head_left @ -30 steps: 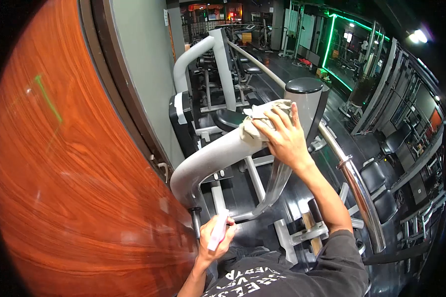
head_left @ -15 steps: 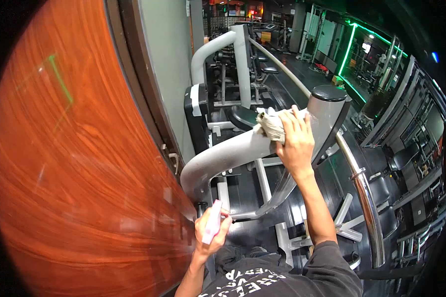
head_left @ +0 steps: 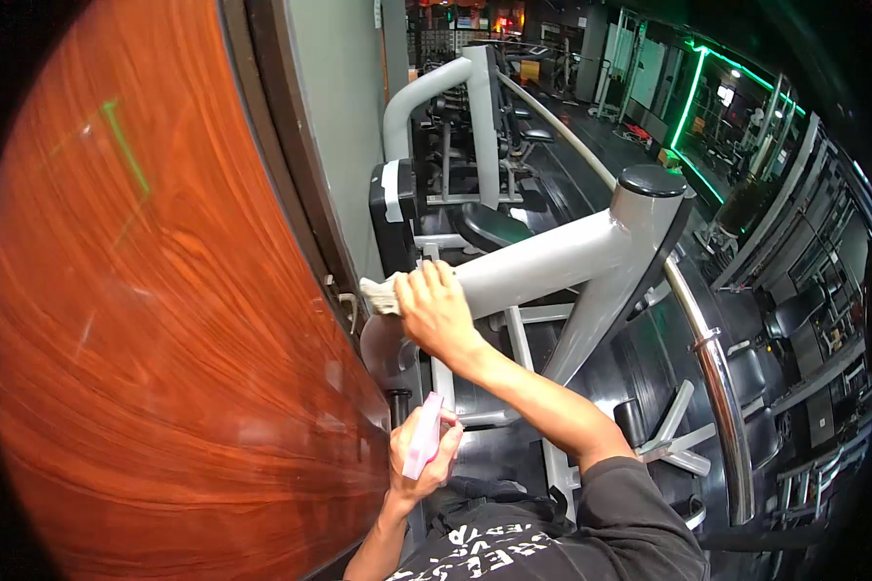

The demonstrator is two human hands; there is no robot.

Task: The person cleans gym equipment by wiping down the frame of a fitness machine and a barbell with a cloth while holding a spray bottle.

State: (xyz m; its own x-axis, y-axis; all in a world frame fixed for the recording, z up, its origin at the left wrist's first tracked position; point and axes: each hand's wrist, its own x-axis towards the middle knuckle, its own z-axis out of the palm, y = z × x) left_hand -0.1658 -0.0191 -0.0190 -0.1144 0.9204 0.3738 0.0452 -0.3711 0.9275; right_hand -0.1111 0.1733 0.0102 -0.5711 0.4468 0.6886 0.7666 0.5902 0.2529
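My right hand (head_left: pixel 438 315) presses a crumpled pale cloth (head_left: pixel 382 294) onto the left, curved part of a thick silver-grey machine tube (head_left: pixel 543 263). The fingers lie over the cloth, which sticks out on their left side. Lower down, my left hand (head_left: pixel 422 455) is closed around a pink and white object (head_left: pixel 425 436), perhaps a bottle; its lower part is hidden by the fingers. A black cap (head_left: pixel 652 181) tops the upright post at the tube's right end.
A glossy red-brown wooden panel (head_left: pixel 165 339) fills the left side, close to my left hand. A chrome bar (head_left: pixel 722 416) slopes down at the right. Behind the tube are a black seat pad (head_left: pixel 492 227) and a grey wall (head_left: pixel 344 126); more gym machines stand at the right.
My right hand has moved with the cloth leftward and down along the tube, away from the capped post. My left hand keeps its hold on the pink and white object. The view has shifted left.
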